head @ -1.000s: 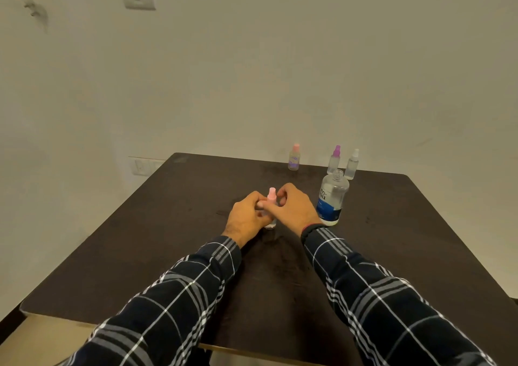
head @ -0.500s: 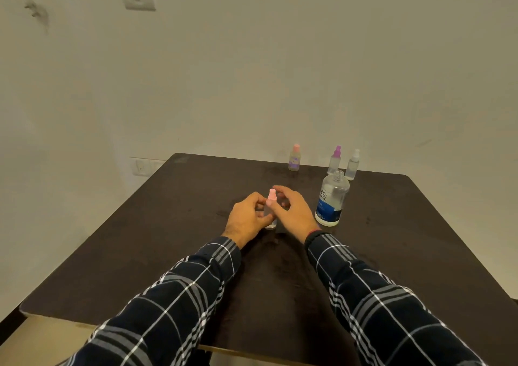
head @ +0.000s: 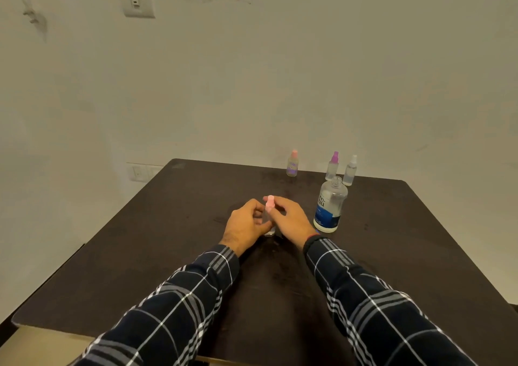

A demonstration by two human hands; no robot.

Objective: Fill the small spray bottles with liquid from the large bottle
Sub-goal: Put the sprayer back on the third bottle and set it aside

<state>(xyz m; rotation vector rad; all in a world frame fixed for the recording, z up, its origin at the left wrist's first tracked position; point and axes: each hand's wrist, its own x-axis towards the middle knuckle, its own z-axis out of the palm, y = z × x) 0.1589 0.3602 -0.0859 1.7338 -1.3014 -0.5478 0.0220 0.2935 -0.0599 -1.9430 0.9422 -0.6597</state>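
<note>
At mid-table, the left hand (head: 246, 222) grips the small spray bottle (head: 269, 227) by its body while the right hand (head: 291, 219) pinches its pink cap (head: 270, 202) (light, slick plastic, likely tippy); the large bottle (head: 330, 205) stands open just beside.

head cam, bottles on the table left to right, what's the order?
small bottle with the pale pink cap, held between the hands → pink-capped spray bottle at the far edge → large bottle, cap off → purple-capped spray bottle → white-capped spray bottle
</note>
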